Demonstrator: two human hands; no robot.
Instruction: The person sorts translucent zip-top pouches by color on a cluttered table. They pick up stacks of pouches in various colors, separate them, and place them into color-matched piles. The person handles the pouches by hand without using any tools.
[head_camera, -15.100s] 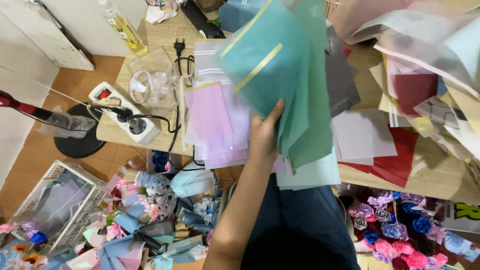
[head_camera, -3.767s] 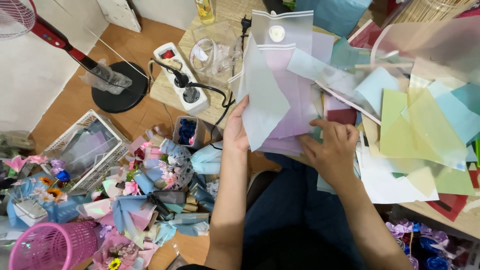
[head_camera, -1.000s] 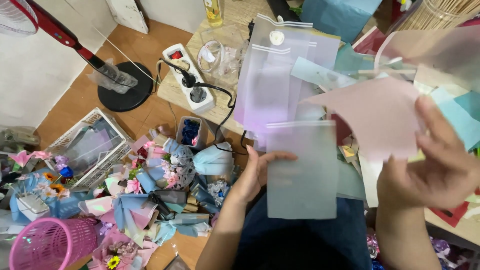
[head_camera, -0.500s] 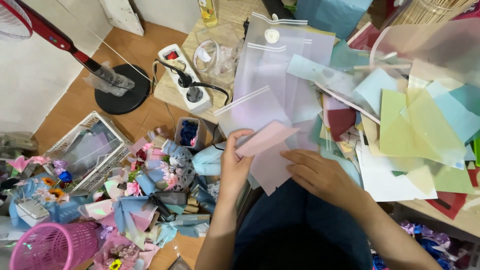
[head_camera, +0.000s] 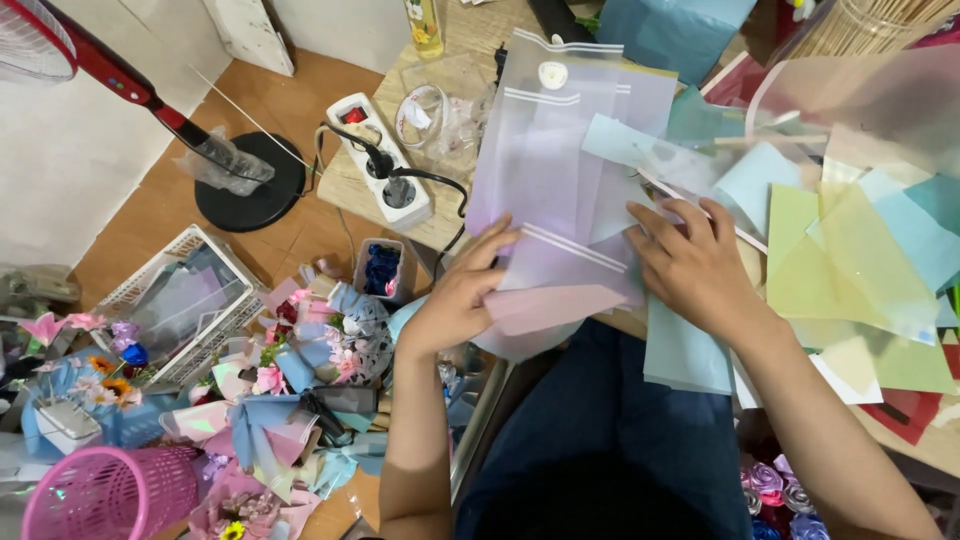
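My left hand (head_camera: 455, 295) grips the lower left of a clear zip bag (head_camera: 565, 275) that has a pink paper sheet (head_camera: 550, 307) partly in it, thumb on top of the sheet. My right hand (head_camera: 695, 265) lies flat, fingers spread, on the bag's right side, pressing it to the low wooden table (head_camera: 360, 185). Larger clear zip bags with lilac paper (head_camera: 550, 140) lie just behind. A pale blue sheet (head_camera: 685, 350) hangs over the table edge under my right wrist.
Green, blue, white and red paper sheets (head_camera: 860, 290) pile at the right. A white power strip (head_camera: 385, 175) with a black cable sits at the table's left. On the floor: paper flowers (head_camera: 290, 380), a pink basket (head_camera: 110, 495), a white tray (head_camera: 185, 305), a fan base (head_camera: 250, 185).
Half a second ago both hands held the pink sheet and bag up; now the bag lies on the table and my right hand has spread flat over it.
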